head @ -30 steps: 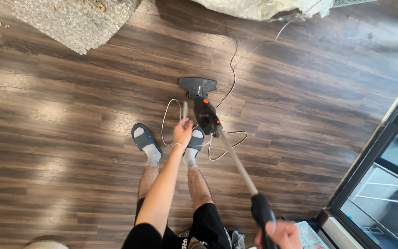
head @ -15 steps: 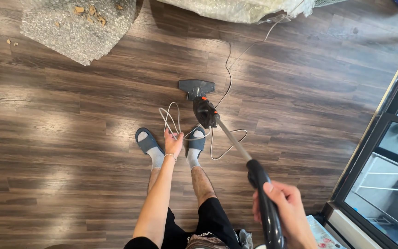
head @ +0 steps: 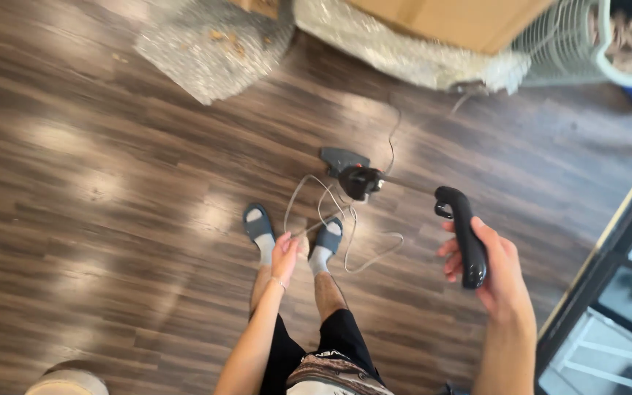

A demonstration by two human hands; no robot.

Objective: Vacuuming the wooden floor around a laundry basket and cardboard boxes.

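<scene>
Dark wood floor (head: 111, 183) runs underfoot. Right hand (head: 491, 267) is clenched around the black vacuum handle (head: 466, 238), its body (head: 360, 181) standing mid-floor; left hand (head: 284, 256) pinches the grey cord (head: 330, 219) looped beside slippered feet (head: 259, 223).

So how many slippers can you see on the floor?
2. The left slipper is on the left foot; the right slipper is on the right foot, beside the loose cord. None seem hidden.

A brown cardboard box (head: 451, 18) sits at the top edge on bubble wrap (head: 404, 55).
</scene>
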